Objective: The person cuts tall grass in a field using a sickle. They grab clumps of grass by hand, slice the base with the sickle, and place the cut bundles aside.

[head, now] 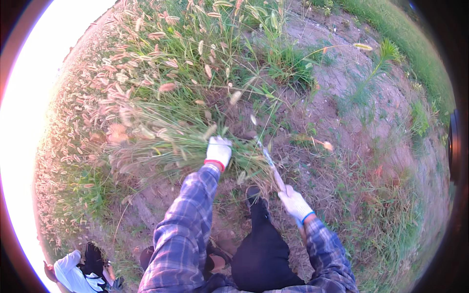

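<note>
My left hand [219, 148], in a white knit glove with a red cuff, is closed around a thick bundle of foxtail grass [172, 144]. The seed heads fan out to the left, and cut-looking stem ends [262, 172] stick out to the right. My right hand [295, 203], in a white glove with a blue cuff, grips the handle of a sickle [273, 166]. The sickle points up and away, beside the stem ends. Its blade is blurred and partly hidden by grass near the left hand.
My dark shoe [253, 194] stands on the soil just below the bundle. Dense standing foxtail [110, 73] covers the left and far side. Bare soil with sparse weeds [329, 95] lies to the right. Another person [78, 273] in a light top is at the lower left.
</note>
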Demonstrator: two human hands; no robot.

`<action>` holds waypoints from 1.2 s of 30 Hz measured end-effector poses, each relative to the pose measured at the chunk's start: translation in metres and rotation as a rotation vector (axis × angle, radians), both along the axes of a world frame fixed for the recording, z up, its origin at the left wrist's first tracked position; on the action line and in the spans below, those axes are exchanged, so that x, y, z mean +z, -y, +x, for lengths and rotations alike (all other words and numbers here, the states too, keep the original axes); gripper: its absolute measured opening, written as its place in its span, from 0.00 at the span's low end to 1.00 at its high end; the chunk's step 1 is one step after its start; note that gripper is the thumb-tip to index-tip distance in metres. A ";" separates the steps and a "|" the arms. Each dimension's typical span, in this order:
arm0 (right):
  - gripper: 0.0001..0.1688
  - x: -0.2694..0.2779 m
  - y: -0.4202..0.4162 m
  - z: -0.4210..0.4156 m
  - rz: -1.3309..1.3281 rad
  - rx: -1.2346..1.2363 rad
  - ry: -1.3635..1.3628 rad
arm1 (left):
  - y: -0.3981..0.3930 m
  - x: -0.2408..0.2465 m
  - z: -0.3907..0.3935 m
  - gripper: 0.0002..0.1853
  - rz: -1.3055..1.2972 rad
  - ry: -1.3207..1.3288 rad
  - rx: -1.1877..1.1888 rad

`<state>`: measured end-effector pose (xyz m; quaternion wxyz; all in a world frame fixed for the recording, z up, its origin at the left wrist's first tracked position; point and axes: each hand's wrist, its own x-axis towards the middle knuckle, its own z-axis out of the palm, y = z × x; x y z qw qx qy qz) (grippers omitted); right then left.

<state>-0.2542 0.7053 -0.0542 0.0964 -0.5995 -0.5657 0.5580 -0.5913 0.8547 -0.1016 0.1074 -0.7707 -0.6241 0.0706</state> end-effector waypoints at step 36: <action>0.15 0.165 0.163 0.078 0.175 -0.387 0.010 | 0.521 0.350 -0.280 0.48 0.022 -0.416 1.151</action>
